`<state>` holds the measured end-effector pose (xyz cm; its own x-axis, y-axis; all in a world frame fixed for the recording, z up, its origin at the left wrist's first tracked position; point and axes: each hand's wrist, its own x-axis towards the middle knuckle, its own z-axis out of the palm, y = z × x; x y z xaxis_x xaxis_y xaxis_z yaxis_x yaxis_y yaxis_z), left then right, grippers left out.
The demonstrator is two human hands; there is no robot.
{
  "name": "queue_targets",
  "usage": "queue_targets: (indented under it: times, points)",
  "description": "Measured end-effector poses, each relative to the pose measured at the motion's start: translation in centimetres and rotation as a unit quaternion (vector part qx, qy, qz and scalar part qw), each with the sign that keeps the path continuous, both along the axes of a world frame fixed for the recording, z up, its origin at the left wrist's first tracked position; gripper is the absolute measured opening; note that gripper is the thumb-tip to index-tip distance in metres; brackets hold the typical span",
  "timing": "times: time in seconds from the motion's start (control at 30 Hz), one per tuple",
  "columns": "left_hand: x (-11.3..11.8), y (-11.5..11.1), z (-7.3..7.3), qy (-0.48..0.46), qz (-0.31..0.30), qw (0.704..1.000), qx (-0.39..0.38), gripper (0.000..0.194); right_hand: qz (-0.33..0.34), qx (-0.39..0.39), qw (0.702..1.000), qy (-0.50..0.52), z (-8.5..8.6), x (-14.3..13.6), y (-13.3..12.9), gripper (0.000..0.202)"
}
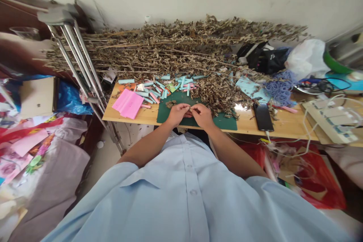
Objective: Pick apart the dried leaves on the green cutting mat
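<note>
My left hand (179, 114) and my right hand (202, 115) meet over a green cutting mat (224, 121), fingertips pinched together. Whatever lies between the fingers is too small and covered to name. A small clump of dried leaves (170, 103) rests on the mat beside my left hand. Just behind my right hand spreads a heap of crumbled dried leaves (217, 92). Pale blue and pink paper rolls (153, 93) lie scattered beyond my left hand, with a stack of pink paper sheets (128, 103) to their left.
Long dried leafy stalks (159, 51) are piled along the wall. A black phone (263, 116) with a cable, purple cord (281, 87) and a white power strip (330, 121) sit at the right. Metal crutches (82, 60) lean by the left end of the wooden table (110, 110).
</note>
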<state>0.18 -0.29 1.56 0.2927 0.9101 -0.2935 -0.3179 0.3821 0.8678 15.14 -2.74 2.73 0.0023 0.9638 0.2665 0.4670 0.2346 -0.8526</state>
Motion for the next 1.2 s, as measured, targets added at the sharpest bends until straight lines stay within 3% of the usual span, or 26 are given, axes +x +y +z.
queue_targets:
  times: [0.17,0.4,0.57,0.7,1.0,1.2]
  points:
    - [-0.1,-0.2,0.2,0.009,0.002,1.0,0.008,0.032,-0.033,-0.004,0.999,-0.024,-0.3,-0.2,0.0,0.013]
    - [-0.4,0.1,0.2,-0.033,0.006,0.999,-0.008,0.03,0.047,0.027,0.998,0.024,-0.1,0.9,0.3,0.013]
    - [-0.5,0.1,0.1,-0.047,0.0,0.999,-0.016,0.029,-0.035,-0.064,0.991,0.115,-0.4,1.1,0.5,0.026]
    - [-0.6,0.0,0.2,-0.036,-0.012,0.999,-0.011,0.03,-0.012,-0.146,0.976,0.162,-0.2,0.7,1.0,0.027]
    - [-0.6,-0.1,0.5,-0.046,-0.021,0.999,-0.005,0.034,0.037,-0.183,0.974,0.129,-0.2,0.6,1.4,0.023]
    - [-0.5,0.0,0.4,-0.038,-0.01,0.999,-0.01,0.034,0.004,-0.184,0.963,0.196,-0.1,0.6,1.4,0.027]
